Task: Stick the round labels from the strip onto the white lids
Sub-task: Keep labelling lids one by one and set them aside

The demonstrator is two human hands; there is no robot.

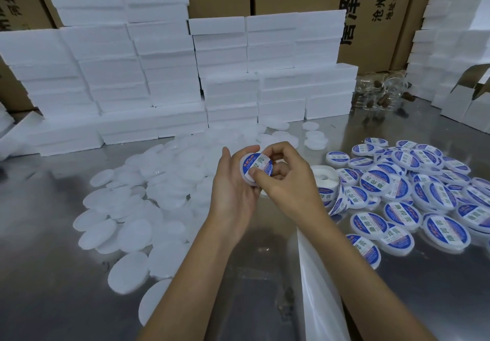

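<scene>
- The left hand (233, 181) cups a white lid (256, 167) above the steel table (53, 234), fingers curled round its rim.
- The right hand (289, 179) pinches a blue and white round label (261, 167) against that lid's face, thumb on its lower edge.
- Bare lids (148, 202) lie heaped on the left; labelled lids (413, 194) pile on the right.
- The label roll (325, 179) sits just right of the hands, and the spent backing strip (315, 274) runs down toward the wearer.
</scene>
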